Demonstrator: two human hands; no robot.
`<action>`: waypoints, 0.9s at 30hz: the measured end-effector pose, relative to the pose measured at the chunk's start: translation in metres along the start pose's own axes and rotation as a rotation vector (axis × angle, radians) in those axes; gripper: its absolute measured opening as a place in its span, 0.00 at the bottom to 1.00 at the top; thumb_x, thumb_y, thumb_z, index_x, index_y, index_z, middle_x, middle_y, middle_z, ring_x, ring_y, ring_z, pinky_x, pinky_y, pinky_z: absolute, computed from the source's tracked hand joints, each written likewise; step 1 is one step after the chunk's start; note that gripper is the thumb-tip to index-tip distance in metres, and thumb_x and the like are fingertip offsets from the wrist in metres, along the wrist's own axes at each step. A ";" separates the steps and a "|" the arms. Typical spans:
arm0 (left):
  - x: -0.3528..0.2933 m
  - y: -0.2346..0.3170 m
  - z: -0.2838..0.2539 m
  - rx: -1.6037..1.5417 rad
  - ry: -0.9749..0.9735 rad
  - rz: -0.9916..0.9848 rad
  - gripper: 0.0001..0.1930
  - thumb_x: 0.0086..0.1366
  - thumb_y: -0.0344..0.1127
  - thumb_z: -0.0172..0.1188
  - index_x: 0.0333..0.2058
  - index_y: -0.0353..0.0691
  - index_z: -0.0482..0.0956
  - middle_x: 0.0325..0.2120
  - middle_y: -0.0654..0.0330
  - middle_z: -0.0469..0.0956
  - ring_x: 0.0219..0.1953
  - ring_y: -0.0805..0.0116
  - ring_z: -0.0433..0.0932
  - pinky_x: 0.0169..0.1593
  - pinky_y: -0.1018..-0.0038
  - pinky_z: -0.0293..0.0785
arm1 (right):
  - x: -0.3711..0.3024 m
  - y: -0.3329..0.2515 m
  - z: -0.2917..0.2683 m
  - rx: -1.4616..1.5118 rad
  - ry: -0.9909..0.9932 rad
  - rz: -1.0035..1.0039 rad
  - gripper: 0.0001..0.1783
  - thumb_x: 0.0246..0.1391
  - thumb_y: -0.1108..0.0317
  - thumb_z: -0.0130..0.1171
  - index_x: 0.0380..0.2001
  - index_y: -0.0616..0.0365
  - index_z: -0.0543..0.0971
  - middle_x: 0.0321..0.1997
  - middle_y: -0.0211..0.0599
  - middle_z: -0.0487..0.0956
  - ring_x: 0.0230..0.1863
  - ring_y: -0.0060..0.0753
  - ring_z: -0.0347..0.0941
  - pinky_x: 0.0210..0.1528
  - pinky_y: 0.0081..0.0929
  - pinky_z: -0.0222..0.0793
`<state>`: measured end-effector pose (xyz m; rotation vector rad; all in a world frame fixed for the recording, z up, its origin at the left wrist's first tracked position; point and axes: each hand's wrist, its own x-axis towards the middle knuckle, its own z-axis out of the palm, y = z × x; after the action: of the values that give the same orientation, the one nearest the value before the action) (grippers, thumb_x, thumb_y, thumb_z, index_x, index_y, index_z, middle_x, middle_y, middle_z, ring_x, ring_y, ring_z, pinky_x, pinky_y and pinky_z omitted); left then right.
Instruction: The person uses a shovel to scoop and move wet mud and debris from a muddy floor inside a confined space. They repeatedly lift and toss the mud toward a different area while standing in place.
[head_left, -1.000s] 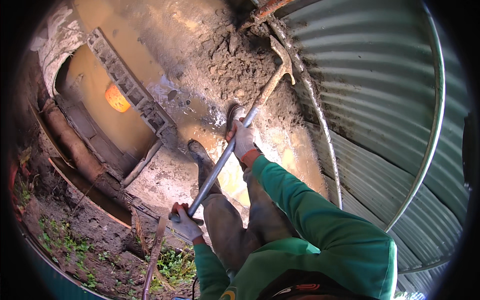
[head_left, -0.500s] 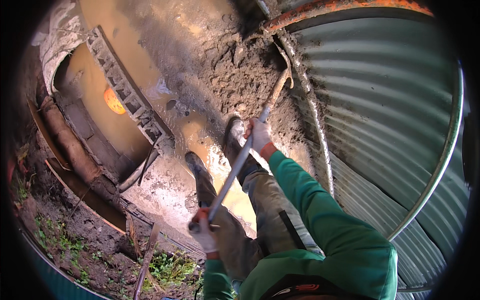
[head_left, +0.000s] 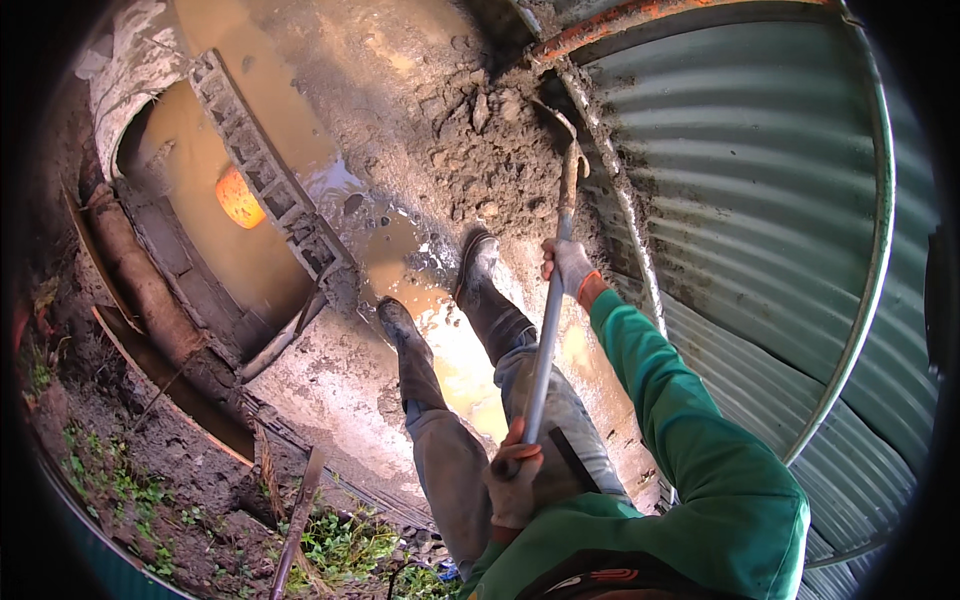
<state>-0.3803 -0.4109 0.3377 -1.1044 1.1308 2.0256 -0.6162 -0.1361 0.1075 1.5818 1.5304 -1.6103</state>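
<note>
A long shovel (head_left: 548, 350) with a grey shaft and a rusty, muddy lower end slants up and away from me. My left hand (head_left: 514, 484), gloved, is closed round the butt of the shaft, close to my body. Farther along, near the rusty part, my right hand (head_left: 569, 264), also gloved, grips the same shaft. The blade shows nearly edge-on against the wet mud heap (head_left: 490, 140), beside a mud-caked pipe (head_left: 612, 165). Whether its tip is sunk in the mud I cannot tell.
Green corrugated sheeting (head_left: 750, 180) with a bent metal tube (head_left: 882, 210) walls off the right. To the left, a concrete block row (head_left: 265, 165) borders muddy water holding an orange object (head_left: 239, 197). My boots (head_left: 480, 262) stand in mud and shallow water.
My left hand has moved right, nearer my body, bringing the shaft steeper. My right hand has shifted slightly right and outward; the shovel's lower end stays by the pipe and mud heap.
</note>
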 end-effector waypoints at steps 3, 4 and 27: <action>-0.026 0.003 -0.032 0.064 0.053 0.038 0.07 0.57 0.17 0.66 0.36 0.32 0.84 0.62 0.46 0.75 0.61 0.60 0.77 0.56 0.70 0.78 | -0.036 0.025 0.013 0.021 -0.042 -0.013 0.09 0.62 0.68 0.56 0.29 0.60 0.74 0.17 0.34 0.71 0.12 0.33 0.68 0.17 0.36 0.73; -0.033 0.005 -0.041 0.098 0.079 0.063 0.08 0.57 0.17 0.66 0.36 0.32 0.84 0.61 0.46 0.76 0.60 0.59 0.78 0.55 0.70 0.78 | -0.050 0.034 0.018 0.090 -0.034 -0.014 0.12 0.61 0.69 0.58 0.23 0.56 0.72 0.14 0.33 0.69 0.12 0.31 0.67 0.17 0.35 0.72; 0.036 0.012 0.113 0.173 0.046 0.318 0.08 0.64 0.20 0.65 0.41 0.34 0.86 0.57 0.44 0.79 0.58 0.58 0.80 0.61 0.67 0.75 | 0.057 -0.085 -0.019 0.098 -0.134 0.133 0.09 0.65 0.66 0.55 0.30 0.57 0.75 0.21 0.28 0.70 0.14 0.26 0.67 0.16 0.31 0.71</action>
<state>-0.4517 -0.3151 0.3457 -0.9355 1.5567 2.0938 -0.6967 -0.0713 0.0956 1.5567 1.2681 -1.7024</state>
